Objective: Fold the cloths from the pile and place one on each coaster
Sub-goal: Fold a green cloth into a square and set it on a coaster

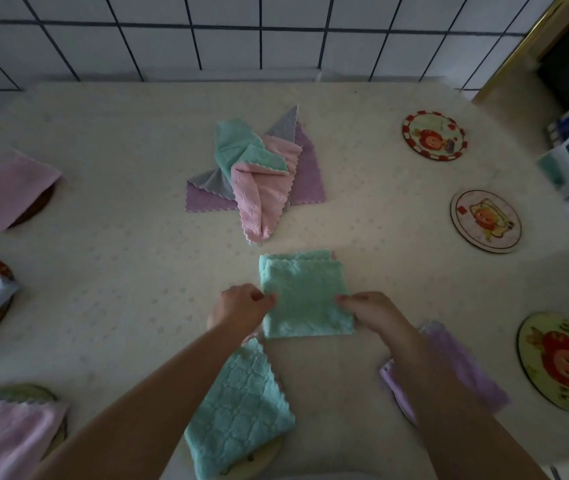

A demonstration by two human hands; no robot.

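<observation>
White tablecloth (130, 258) bears a green cloth (305, 299) pinched by both grips, left (241, 306) and right (373, 311).

The green cloth (305, 296) pinched by both hands is soft, nubby terry with an embossed pattern and zigzag-cut edges — matt, like every cloth in the pile (259, 171). The tablecloth (120, 202) looks matt and finely textured, printed with faint flowers. The round coasters (485, 221) are flat, smooth boards with printed pictures. Behind, the wall tiles (227, 46) are smooth and slightly glossy — with dark grout.
</observation>
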